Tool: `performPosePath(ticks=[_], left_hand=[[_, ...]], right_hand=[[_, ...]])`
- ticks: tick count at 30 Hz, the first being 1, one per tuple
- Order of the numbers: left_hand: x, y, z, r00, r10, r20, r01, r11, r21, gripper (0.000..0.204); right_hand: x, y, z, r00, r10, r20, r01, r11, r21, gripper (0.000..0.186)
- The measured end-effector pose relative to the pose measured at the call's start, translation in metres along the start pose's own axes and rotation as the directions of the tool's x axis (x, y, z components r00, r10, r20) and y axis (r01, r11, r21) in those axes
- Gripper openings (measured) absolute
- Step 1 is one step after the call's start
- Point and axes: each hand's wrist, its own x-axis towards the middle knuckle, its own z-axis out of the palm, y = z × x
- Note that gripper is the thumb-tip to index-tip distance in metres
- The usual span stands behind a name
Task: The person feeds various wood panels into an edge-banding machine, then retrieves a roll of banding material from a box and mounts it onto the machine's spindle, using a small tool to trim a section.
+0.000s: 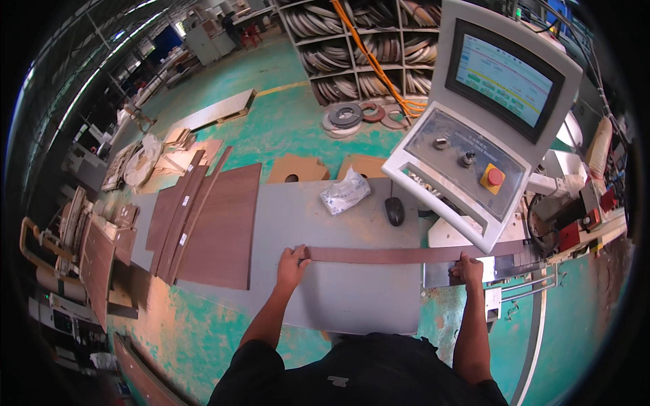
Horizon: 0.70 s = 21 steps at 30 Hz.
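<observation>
My left hand (294,265) is closed on the left end of a long, narrow brown strip (379,254), held level over a grey worktable (352,304). My right hand (467,271) grips the same strip farther right, where it runs onto a metal machine bed (508,269) at the table's right. Above my right hand stands a control console (474,176) with a lit screen (501,78), knobs and a red button (493,176). Dark brown panels and narrow boards (213,240) lie on the table's left part. A white packet (345,191) and a black mouse (395,211) lie behind the strip.
Behind the table are cardboard pieces (291,169), a shelf (308,27) of coiled strips with hanging orange hoses, and coils on the floor (345,118). Stacked boards (91,250) are at the left, a pallet with a panel (217,109) farther back. A distant person (230,30) stands at upper left.
</observation>
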Motion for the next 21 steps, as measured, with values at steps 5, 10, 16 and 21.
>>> performPosePath(ticks=[5,10,16,21], left_hand=[[-0.021,-0.008,0.004,0.999,0.038,-0.028,-0.042,0.985,-0.165,0.061],[-0.004,0.003,0.019,0.995,0.102,-0.013,-0.103,0.969,-0.226,0.033],[0.007,0.003,0.023,0.991,0.056,0.118,-0.028,0.974,-0.226,0.031],[-0.002,0.032,0.011,0.984,0.177,0.039,-0.172,0.980,-0.095,0.042]], right_hand=[[-0.031,-0.060,0.026,0.995,0.085,-0.053,-0.094,0.970,-0.223,0.044],[-0.033,-0.066,0.003,0.984,0.131,-0.118,-0.153,0.967,-0.203,0.050],[-0.026,-0.065,-0.019,0.980,0.124,-0.154,-0.155,0.966,-0.208,0.054],[-0.018,-0.063,-0.021,0.984,0.084,-0.156,-0.118,0.967,-0.224,0.052]])
